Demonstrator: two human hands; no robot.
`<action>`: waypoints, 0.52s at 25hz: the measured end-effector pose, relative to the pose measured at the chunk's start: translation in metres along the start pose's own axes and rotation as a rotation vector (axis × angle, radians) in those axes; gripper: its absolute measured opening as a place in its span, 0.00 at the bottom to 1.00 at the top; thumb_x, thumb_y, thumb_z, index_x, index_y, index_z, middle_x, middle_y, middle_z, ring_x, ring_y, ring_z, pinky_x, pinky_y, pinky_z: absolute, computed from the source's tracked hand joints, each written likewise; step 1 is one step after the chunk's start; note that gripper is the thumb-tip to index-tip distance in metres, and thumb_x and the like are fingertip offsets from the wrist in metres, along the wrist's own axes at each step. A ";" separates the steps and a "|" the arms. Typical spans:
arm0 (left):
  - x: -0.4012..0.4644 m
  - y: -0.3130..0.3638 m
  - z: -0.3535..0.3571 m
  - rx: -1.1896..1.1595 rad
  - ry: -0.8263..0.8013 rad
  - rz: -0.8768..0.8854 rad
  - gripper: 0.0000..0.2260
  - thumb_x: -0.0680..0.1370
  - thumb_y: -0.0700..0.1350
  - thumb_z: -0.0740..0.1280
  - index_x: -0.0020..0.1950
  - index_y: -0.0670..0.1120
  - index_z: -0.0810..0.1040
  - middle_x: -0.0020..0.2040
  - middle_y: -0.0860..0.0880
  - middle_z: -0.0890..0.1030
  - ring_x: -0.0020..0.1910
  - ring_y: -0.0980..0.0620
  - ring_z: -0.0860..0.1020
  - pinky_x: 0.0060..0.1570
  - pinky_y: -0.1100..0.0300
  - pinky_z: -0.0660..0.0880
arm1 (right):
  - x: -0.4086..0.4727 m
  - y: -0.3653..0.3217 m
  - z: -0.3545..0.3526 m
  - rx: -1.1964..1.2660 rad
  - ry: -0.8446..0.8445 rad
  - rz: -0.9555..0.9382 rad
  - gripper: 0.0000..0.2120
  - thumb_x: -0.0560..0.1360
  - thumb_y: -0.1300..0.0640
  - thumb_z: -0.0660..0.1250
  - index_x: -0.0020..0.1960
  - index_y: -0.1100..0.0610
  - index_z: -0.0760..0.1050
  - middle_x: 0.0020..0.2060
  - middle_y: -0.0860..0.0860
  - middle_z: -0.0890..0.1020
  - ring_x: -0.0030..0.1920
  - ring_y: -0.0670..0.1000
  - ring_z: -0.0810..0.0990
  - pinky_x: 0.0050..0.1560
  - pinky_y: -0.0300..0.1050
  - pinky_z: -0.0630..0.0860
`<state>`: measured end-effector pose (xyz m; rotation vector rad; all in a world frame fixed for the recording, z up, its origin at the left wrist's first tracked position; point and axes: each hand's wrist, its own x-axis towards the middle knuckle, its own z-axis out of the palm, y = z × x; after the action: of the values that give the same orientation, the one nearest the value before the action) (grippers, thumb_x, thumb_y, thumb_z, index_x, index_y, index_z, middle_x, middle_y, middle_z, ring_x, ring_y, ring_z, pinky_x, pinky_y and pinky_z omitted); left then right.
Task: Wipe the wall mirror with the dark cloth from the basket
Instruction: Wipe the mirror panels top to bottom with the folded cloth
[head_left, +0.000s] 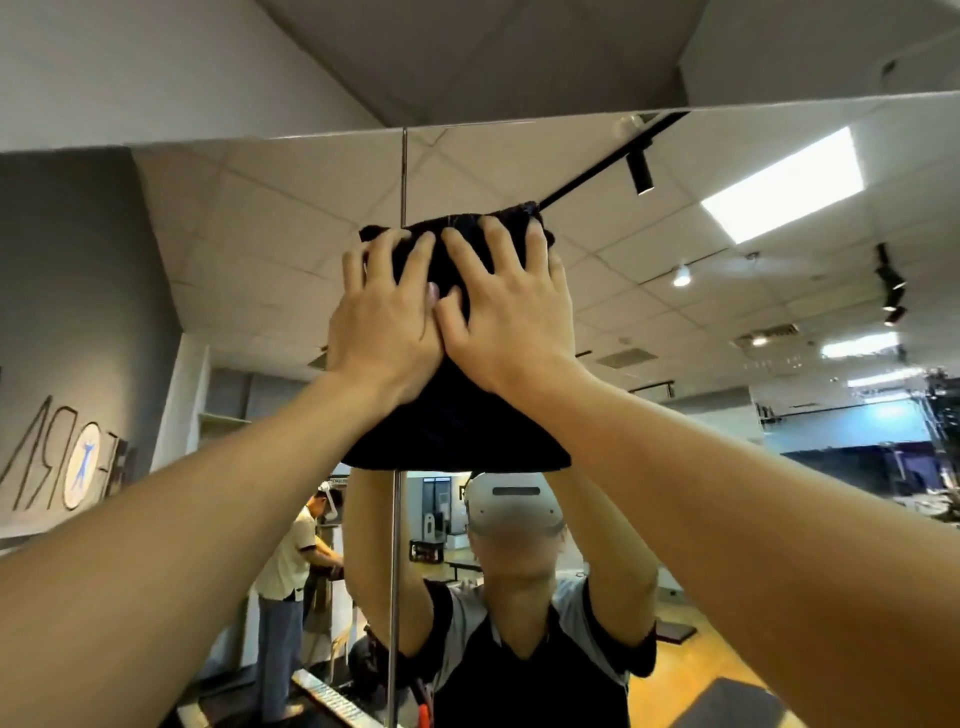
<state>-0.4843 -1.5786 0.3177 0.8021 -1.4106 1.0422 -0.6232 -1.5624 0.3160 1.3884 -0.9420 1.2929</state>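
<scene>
The dark cloth (457, 426) lies flat against the wall mirror (675, 291), high up near its top edge, across the vertical seam between two panels. My left hand (387, 312) presses on the cloth's upper left part with fingers spread and straight. My right hand (511, 306) presses beside it on the upper right, fingers spread too. The two thumbs meet in the middle. The cloth's lower part hangs below my wrists. The basket is not in view.
The mirror's top edge (519, 122) runs just above the cloth, with grey wall above it. The reflection shows me with a headset, another person at the lower left (291, 571), ceiling tiles, track lights and a wooden floor.
</scene>
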 end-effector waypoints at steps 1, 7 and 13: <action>-0.010 0.002 -0.001 -0.002 -0.004 -0.002 0.23 0.83 0.49 0.56 0.78 0.47 0.65 0.75 0.43 0.65 0.72 0.41 0.63 0.59 0.45 0.74 | -0.010 -0.002 -0.001 0.002 -0.007 0.007 0.29 0.80 0.40 0.52 0.79 0.48 0.64 0.77 0.54 0.66 0.78 0.66 0.57 0.76 0.63 0.60; -0.067 0.011 -0.004 0.008 -0.043 -0.011 0.25 0.82 0.52 0.55 0.79 0.46 0.64 0.76 0.42 0.65 0.73 0.39 0.63 0.64 0.42 0.73 | -0.072 -0.012 -0.006 -0.004 -0.039 0.018 0.28 0.82 0.43 0.53 0.80 0.49 0.63 0.79 0.56 0.65 0.79 0.66 0.56 0.77 0.65 0.59; -0.085 0.029 -0.002 0.013 -0.069 -0.058 0.26 0.82 0.52 0.54 0.79 0.44 0.61 0.77 0.41 0.61 0.74 0.37 0.61 0.64 0.39 0.74 | -0.090 -0.005 -0.011 -0.041 -0.065 -0.007 0.27 0.83 0.44 0.53 0.80 0.51 0.63 0.79 0.58 0.64 0.80 0.68 0.54 0.78 0.65 0.58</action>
<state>-0.5005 -1.5740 0.2298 0.8910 -1.4312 0.9880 -0.6330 -1.5581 0.2256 1.4084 -1.0015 1.2234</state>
